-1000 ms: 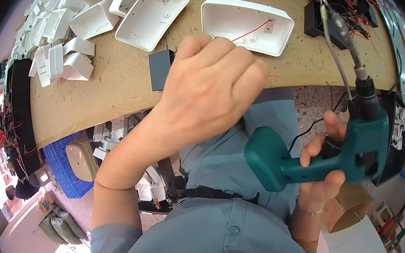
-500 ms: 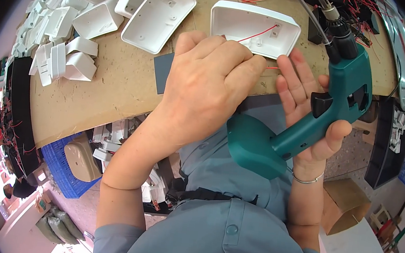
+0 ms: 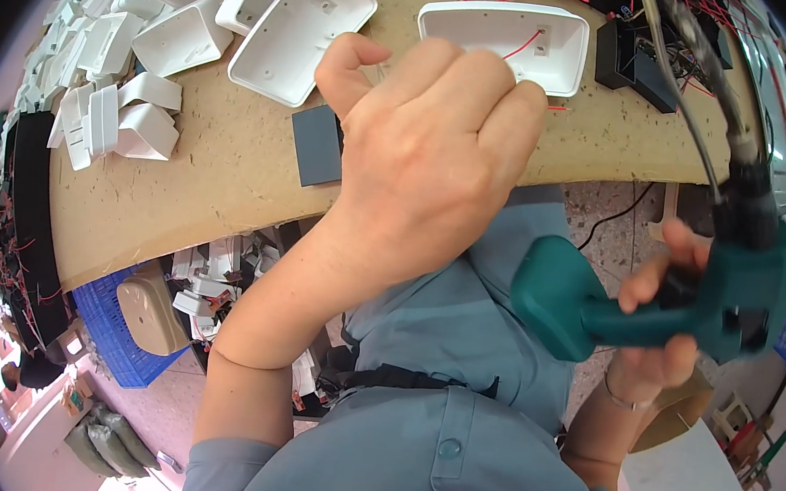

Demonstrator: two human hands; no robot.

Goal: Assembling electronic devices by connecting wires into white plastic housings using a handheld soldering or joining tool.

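While the tan workbench [image 3: 218, 163] curves from 9 o'clock round to 2 o'clock, a heap of white plastic housings [image 3: 180, 32] crowds it at 10 o'clock. At 3 o'clock is the green pistol-grip tool [image 3: 622, 323], its nose angled up toward 2 o'clock, with the right hand [image 3: 656, 363] closed around its handle. Half a second ago that hand's fingers were spread near the white box; now they are curled about the grip, and the tool is farther out toward 3 o'clock. I take this to leave only the left hand [image 3: 427, 157] working near the box. That hand is at 12 o'clock, back upward and fingers bent narrow; its fingertips are hidden, so I cannot tell whether it holds anything. Just beyond it, toward 1 o'clock, the white box [image 3: 465, 36] lies open side up, and a second white box [image 3: 292, 25] lies at 11 o'clock. A flat dark block [image 3: 315, 145] rests just left of the wrist. Smallest, a red wire [image 3: 523, 44] slants inside the nearer box toward the knuckles.
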